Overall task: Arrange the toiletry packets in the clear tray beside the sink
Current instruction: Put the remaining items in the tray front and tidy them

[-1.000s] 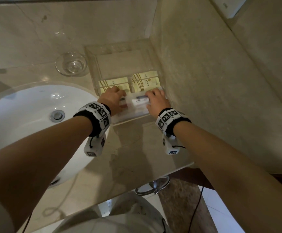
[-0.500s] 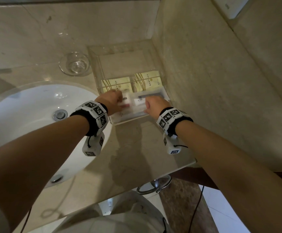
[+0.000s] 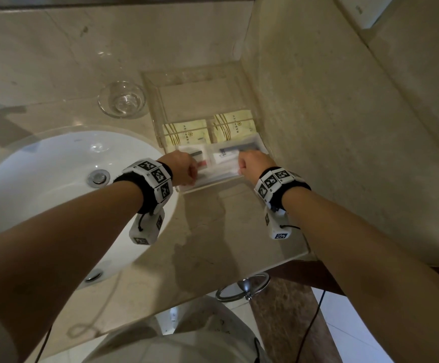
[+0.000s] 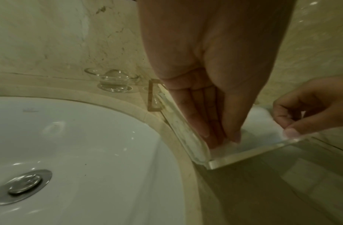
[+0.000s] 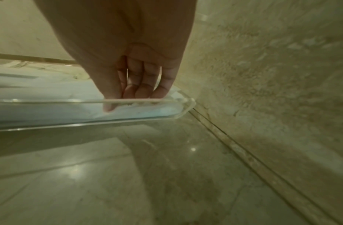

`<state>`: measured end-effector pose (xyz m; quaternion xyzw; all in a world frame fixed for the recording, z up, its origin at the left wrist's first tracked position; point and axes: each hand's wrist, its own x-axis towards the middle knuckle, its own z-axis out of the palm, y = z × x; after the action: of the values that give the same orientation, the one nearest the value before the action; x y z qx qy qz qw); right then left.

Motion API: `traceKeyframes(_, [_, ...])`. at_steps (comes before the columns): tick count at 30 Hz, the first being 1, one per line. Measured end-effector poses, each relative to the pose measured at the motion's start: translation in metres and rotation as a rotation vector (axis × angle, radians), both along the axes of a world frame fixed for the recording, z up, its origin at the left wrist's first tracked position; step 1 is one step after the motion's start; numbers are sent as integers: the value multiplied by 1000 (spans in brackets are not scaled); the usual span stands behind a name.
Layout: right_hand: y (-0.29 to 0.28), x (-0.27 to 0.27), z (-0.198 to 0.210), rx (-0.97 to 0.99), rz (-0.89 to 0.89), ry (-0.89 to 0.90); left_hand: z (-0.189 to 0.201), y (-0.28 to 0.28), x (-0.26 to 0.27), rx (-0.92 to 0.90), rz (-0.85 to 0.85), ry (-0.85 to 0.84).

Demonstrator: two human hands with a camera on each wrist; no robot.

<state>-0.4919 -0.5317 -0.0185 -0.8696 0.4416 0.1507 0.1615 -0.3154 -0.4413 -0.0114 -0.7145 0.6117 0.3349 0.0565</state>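
A white sink basin [image 3: 42,179] lies left of the left hand [image 3: 183,167], whose fingertips pinch a white toiletry packet's [image 3: 221,166] near left corner inside the clear tray [image 3: 187,191]. The right hand [image 3: 252,163] pinches its right edge. Two yellow packets [image 3: 187,133] lie just beyond.

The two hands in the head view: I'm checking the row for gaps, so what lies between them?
Between the left hand and right hand, the head view shows white plastic toiletry packets lying in the clear tray.
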Motion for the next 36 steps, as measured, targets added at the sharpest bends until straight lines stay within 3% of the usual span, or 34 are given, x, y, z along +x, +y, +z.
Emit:
traceKeyframes(6, [-2, -5, 0, 36, -26, -28, 1, 2, 6, -90, 81, 81])
traceKeyframes(9, [1, -11, 4, 29, -12, -61, 0, 5, 11, -233, 174, 34])
traceKeyframes(12, [5, -12, 2, -37, 129, 17, -5, 9, 11, -372, 179, -63])
traceKeyframes(15, [10, -9, -7, -129, 195, 86, -10, 15, 7, -346, 83, -166])
traceKeyframes(20, [14, -4, -12, -140, 145, 50, -20, 24, -1, -200, -100, -340])
traceKeyframes(22, [16, -3, -13, -140, 162, 40, -24, 27, -3, -228, -128, -386])
traceKeyframes(26, [16, -5, -15, -169, 175, 29, -30, 28, 1, -335, -126, -337])
traceKeyframes(36, [-7, 13, -8, -301, 61, -55, -18, 6, 18, -355, -42, -316])
